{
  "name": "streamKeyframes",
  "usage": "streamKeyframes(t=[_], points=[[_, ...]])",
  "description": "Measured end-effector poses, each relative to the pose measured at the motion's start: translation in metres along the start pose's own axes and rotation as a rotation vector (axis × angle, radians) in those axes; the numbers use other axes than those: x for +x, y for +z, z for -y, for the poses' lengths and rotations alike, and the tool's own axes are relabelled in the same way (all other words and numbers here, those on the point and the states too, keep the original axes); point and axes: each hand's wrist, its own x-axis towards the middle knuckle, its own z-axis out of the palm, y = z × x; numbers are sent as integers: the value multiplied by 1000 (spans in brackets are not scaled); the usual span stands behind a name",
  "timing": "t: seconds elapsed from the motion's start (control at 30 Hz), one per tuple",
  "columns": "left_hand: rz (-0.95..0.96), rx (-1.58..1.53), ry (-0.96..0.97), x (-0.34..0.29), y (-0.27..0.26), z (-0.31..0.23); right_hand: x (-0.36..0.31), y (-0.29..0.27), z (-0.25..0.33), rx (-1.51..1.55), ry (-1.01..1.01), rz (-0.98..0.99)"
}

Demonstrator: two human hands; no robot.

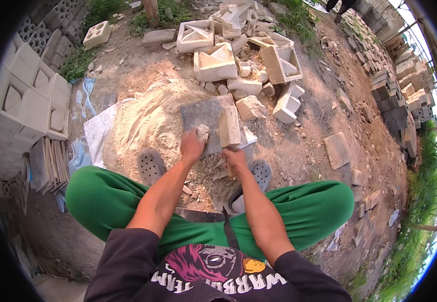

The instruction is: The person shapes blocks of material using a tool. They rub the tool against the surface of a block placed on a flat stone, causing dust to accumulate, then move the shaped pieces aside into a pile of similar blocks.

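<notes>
My left hand (192, 144) is closed around a small pale chunk of stone (203, 133) over a dark flat slab (198, 115). A long pale rectangular block (229, 126) stands at the slab's right side. At its near end, my right hand (235, 159) is closed; the block's dusty edge meets the fingers, and whether a handle lies inside the grip is hidden. Left of the slab spreads a heap of pale sandy powder (150, 118). Crumbs of the same material lie on the ground between my grey clogs (151, 166).
Beyond the slab is a pile of broken pale blocks (215, 63) and rubble. Moulded blocks (27, 95) are stacked at left, above thin panels (50, 163). A flat stone (336, 150) lies at right. Grey blocks (392, 103) stand farther right, near grass (424, 201).
</notes>
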Motion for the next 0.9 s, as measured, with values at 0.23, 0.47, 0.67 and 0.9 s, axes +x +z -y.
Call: streamKeyframes(t=[0.23, 0.47, 0.67, 0.9], points=[[72, -5, -53, 2, -1, -14, 23, -32, 16, 87, -146, -224], [69, 26, -61, 5, 3, -14, 6, -11, -20, -199, -83, -91], [30, 28, -107, -2, -9, -6, 9, 0, -4, -281, -113, -82], [9, 34, -112, -8, -18, -12, 7, 2, -10, -374, -90, -82]])
